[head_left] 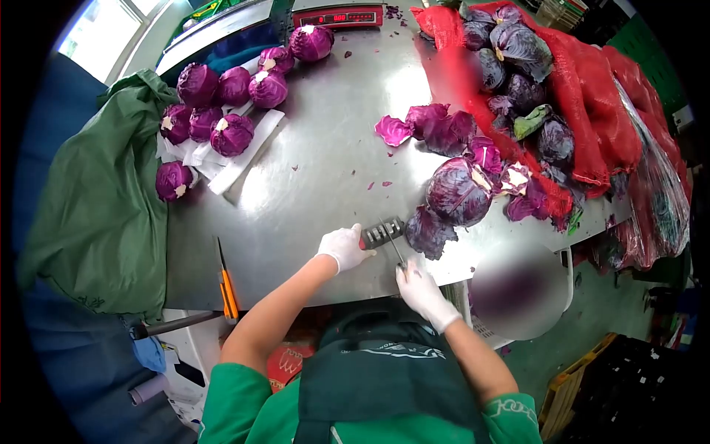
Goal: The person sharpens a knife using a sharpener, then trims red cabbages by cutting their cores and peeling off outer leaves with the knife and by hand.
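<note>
Gloved in white, my left hand [346, 249] is closed on the red end of a dark knife sharpener [381, 233] lying on the metal table [325, 170]. My right hand [423, 290], also gloved, is closed round the dark handle of a knife [394, 244], whose thin blade lies across the sharpener. Just right of the sharpener is a loose dark cabbage leaf [430, 231], with a large red cabbage [458, 192] beyond it. An orange-handled knife [228, 288] lies left of my left arm.
Trimmed cabbages [233, 135] sit at the back left near a green cloth [103, 200]. A red scale [339, 16] stands at the back. Red net sacks [584, 103] of cabbages fill the right side. A white basket [568, 277] hangs by the front right edge.
</note>
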The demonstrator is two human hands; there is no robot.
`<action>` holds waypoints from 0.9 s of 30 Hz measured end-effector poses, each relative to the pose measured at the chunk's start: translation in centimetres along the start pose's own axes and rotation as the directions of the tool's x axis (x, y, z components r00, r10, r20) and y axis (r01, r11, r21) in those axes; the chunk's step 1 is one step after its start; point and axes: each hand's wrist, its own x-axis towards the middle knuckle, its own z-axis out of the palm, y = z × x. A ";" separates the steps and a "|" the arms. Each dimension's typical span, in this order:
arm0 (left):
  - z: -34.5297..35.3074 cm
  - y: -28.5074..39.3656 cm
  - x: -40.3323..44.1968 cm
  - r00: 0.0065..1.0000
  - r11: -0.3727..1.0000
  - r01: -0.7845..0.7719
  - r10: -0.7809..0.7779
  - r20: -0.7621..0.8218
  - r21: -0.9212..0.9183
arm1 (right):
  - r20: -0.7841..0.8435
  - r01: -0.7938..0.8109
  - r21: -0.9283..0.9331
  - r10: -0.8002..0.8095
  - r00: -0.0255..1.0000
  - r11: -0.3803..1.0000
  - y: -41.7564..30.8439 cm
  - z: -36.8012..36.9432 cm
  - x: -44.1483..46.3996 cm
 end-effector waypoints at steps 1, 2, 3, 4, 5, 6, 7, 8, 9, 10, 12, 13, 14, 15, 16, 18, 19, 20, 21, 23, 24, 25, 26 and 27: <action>0.0 0.1 0.1 1.000 1.000 -0.002 0.002 -0.011 0.008 | -0.091 0.126 -0.082 -0.133 0.987 0.989 -0.2 0.1 1.8; 0.1 0.1 0.0 1.000 1.000 -0.005 0.005 -0.019 0.015 | -0.100 0.134 -0.054 -0.139 0.985 0.990 -0.1 0.5 3.7; 0.1 0.0 -0.2 1.000 1.000 -0.008 0.009 -0.019 0.019 | -0.116 0.138 -0.050 -0.143 0.983 0.989 -0.5 0.8 3.5; 0.1 0.0 -0.3 1.000 1.000 0.003 -0.003 -0.013 0.010 | -0.135 0.139 -0.051 -0.144 0.980 0.989 -0.6 0.8 3.1; 0.0 0.0 -0.1 1.000 1.000 0.006 -0.006 -0.010 0.000 | -0.245 0.264 -0.180 -0.304 0.921 0.947 1.4 2.2 1.9; -0.2 0.0 -0.3 1.000 1.000 0.018 -0.018 -0.011 -0.002 | -0.204 0.315 -0.307 -0.386 0.900 0.898 2.1 2.5 0.5; -0.3 0.1 -0.6 1.000 1.000 0.019 -0.019 -0.014 -0.005 | -0.161 0.363 -0.428 -0.465 0.870 0.828 2.8 2.8 -1.0; -0.7 0.2 -1.0 1.000 0.999 0.005 -0.005 -0.020 -0.040 | -0.118 0.404 -0.537 -0.540 0.833 0.741 3.5 3.1 -2.3; -0.1 0.0 -0.6 0.998 1.000 -0.002 0.002 -0.058 -0.015 | 0.053 0.342 -0.394 -0.351 0.935 0.853 1.7 1.8 -2.1; -0.6 0.3 -0.7 1.000 0.999 0.014 -0.015 -0.012 -0.028 | -0.040 0.531 -0.494 -0.628 0.777 0.689 2.8 2.8 -0.4; 0.1 -0.3 0.0 0.998 1.000 0.010 -0.011 -0.059 -0.015 | 0.113 0.404 -0.488 -0.402 0.908 0.774 2.1 3.8 2.9; 1.1 -1.3 0.9 0.995 1.000 -0.011 0.009 -0.095 -0.022 | 0.032 0.280 -0.317 -0.285 0.958 0.906 0.9 2.9 3.5; 0.8 -0.9 0.7 0.996 1.000 -0.007 0.005 -0.087 -0.025 | -0.049 0.157 -0.131 -0.165 0.985 0.979 -0.4 1.9 3.9; 3.1 -3.2 2.7 0.981 0.998 -0.061 0.060 -0.184 0.002 | -0.128 0.147 -0.059 -0.153 0.980 0.987 0.3 2.4 2.6; 2.2 -2.0 1.7 0.981 0.998 -0.055 0.049 -0.190 -0.023 | -0.190 0.162 0.015 -0.156 0.969 0.987 0.8 3.1 1.3; 2.9 -2.4 2.3 0.971 0.998 -0.055 0.054 -0.232 0.005 | -0.081 0.005 0.071 0.001 0.997 0.997 1.3 2.3 -1.8; 2.5 -1.8 2.1 0.974 0.998 -0.045 0.036 -0.225 -0.032 | -0.091 0.040 0.083 -0.032 0.995 0.996 1.9 3.4 -1.2; 2.2 -1.5 1.6 0.978 0.998 -0.029 0.016 -0.209 -0.062 | -0.096 0.072 0.104 -0.062 0.993 0.992 2.5 4.6 -0.3; 3.1 -2.5 2.6 0.969 0.994 -0.079 0.060 -0.239 -0.073 | 0.046 -0.013 0.170 0.006 0.999 0.985 1.4 3.0 0.6; 4.4 -4.1 4.3 0.950 0.984 -0.149 0.115 -0.290 -0.098 | -0.026 0.032 0.233 -0.027 0.999 0.972 0.2 2.2 2.4; 4.9 -4.7 4.9 0.948 0.987 -0.139 0.110 -0.299 -0.076 | -0.048 0.029 0.274 -0.016 0.999 0.961 -0.5 1.9 2.7; 5.3 -5.4 5.4 0.944 0.981 -0.170 0.137 -0.301 -0.089 | -0.047 0.085 0.229 -0.076 0.996 0.970 0.0 2.4 2.9; 5.6 -6.0 6.2 0.940 0.974 -0.200 0.162 -0.301 -0.102 | -0.082 0.098 0.179 -0.084 0.993 0.979 1.2 3.2 1.8; 3.1 -2.6 2.8 0.977 0.968 -0.192 0.174 -0.122 -0.160 | -0.035 0.041 0.181 -0.036 0.999 0.983 1.4 2.7 -0.6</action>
